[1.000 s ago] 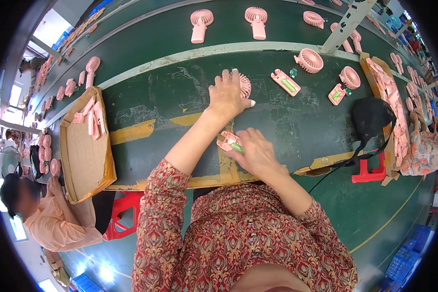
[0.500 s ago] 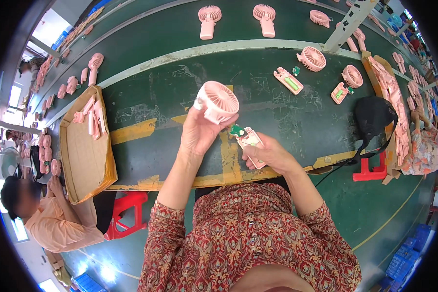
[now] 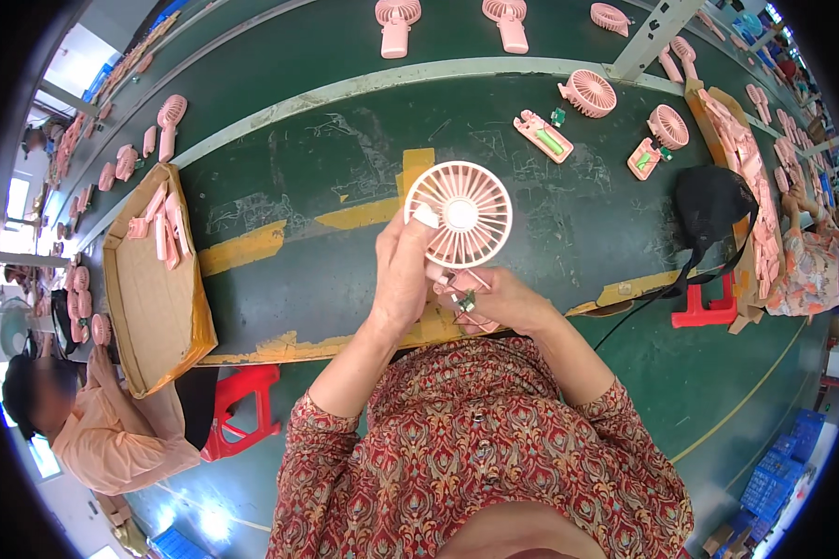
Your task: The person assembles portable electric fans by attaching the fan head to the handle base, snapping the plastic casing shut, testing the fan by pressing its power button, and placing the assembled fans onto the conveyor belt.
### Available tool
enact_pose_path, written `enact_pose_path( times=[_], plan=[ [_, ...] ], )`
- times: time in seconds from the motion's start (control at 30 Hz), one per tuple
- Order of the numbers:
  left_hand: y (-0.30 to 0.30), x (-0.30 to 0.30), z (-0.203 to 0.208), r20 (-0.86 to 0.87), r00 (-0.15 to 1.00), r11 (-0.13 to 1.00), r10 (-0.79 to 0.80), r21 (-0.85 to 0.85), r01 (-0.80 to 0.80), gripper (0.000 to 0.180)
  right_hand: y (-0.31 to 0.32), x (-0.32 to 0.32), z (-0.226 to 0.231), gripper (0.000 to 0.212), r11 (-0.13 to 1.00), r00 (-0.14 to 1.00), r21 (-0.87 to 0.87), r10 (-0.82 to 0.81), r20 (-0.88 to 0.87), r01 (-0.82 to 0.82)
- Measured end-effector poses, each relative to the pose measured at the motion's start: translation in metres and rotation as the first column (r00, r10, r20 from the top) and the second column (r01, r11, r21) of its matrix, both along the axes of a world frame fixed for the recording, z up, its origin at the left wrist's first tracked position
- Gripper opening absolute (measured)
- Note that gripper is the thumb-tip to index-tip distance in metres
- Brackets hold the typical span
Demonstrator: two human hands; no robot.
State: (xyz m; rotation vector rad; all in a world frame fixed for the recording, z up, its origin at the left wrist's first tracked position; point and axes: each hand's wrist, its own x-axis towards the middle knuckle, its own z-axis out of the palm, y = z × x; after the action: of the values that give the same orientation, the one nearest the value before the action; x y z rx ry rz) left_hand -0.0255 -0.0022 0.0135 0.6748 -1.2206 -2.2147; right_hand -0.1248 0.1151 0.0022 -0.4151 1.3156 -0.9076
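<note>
My left hand (image 3: 403,275) was closed on the pink fan head (image 3: 459,214), thumb over its front, above the workbench (image 3: 317,293). Just below, my right hand (image 3: 515,303) gripped a pink handle shell (image 3: 477,322) by the green circuit board (image 3: 464,301).

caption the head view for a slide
Left hand holds a pink fan head; right hand holds a pink handle part with a green board.
</note>
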Motion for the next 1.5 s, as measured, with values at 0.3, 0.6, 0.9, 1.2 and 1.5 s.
enact_pose_path(
  times=[0.3, 0.6, 0.9, 1.2, 1.5],
  plan=[
    [0.009, 0.006, -0.027, -0.082, 0.991, 0.992, 0.108, 0.076, -0.102, 0.047, 0.010, 0.014, -0.015, 0.029, 0.920, 0.934, -0.197, -0.305, 0.188, 0.340],
    [0.012, 0.008, -0.033, -0.086, 0.995, 0.981, 0.058, 0.190, -0.041, 0.048, 0.006, 0.017, -0.013, 0.026, 0.897, 0.936, -0.268, -0.335, 0.107, 0.352],
    [0.000, 0.011, -0.023, 0.259, 0.916, 0.666, 0.307, -0.746, -0.012, 0.046, 0.004, 0.009, -0.031, 0.030, 0.886, 0.909, -0.268, -0.411, -0.073, 0.379],
    [0.025, -0.001, -0.010, 0.461, 0.847, 0.382, 0.265, -0.857, 0.346, 0.022, 0.001, 0.007, -0.030, 0.021, 0.930, 0.810, -0.306, -0.336, -0.480, 0.204],
    [0.008, 0.001, 0.005, 0.648, 0.762, 0.747, 0.021, -0.517, 0.419, 0.015, 0.001, 0.000, -0.052, 0.024, 0.899, 0.882, -0.275, -0.407, -0.238, 0.341]
  ],
)
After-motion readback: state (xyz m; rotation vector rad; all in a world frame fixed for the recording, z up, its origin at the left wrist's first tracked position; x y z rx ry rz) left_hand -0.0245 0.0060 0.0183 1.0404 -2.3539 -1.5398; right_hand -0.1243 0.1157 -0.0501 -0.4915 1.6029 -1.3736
